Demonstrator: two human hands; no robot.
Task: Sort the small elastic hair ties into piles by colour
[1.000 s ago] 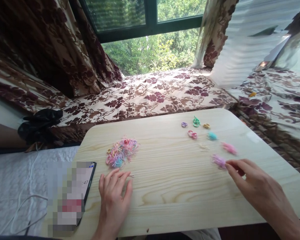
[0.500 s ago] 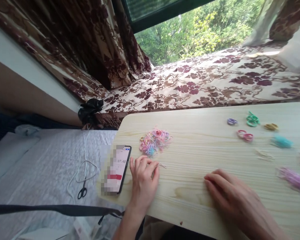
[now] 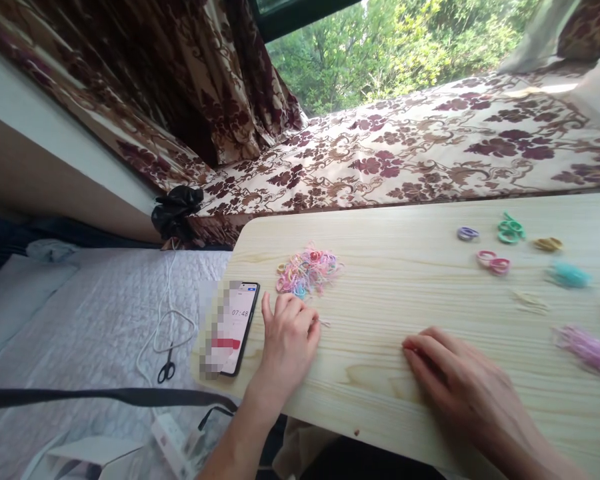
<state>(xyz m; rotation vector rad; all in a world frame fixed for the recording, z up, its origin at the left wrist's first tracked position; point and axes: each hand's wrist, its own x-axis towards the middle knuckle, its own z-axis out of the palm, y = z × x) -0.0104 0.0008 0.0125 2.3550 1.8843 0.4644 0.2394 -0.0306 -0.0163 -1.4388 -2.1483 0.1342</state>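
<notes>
My left hand (image 3: pixel 291 337) rests on the wooden table (image 3: pixel 370 267), just below a tangled pile of pink, yellow and blue bands (image 3: pixel 307 270). Its fingers curl down over a small pale strand (image 3: pixel 325 324) whose end pokes out at the right. To the right, my right hand (image 3: pixel 450 367) lies on its side with fingers together; whatever they may hold is hidden. Sorted bands lie beyond it: purple (image 3: pixel 467 233), green (image 3: pixel 511 230), pink-red (image 3: pixel 493 262), tan (image 3: pixel 549 244), turquoise (image 3: pixel 570 274), cream (image 3: pixel 530 302) and lilac (image 3: pixel 590 350).
A phone (image 3: pixel 237 333) showing a timer lies at the table's left edge. Scissors (image 3: pixel 167 371) and a white cord (image 3: pixel 160 327) are on the bed at left. A floral-covered sill (image 3: pixel 380 163) runs behind the table.
The view has shifted slightly, so the table and its items sit a little higher. My left hand's fingers remain beside the pile, and my right hand has barely moved.
</notes>
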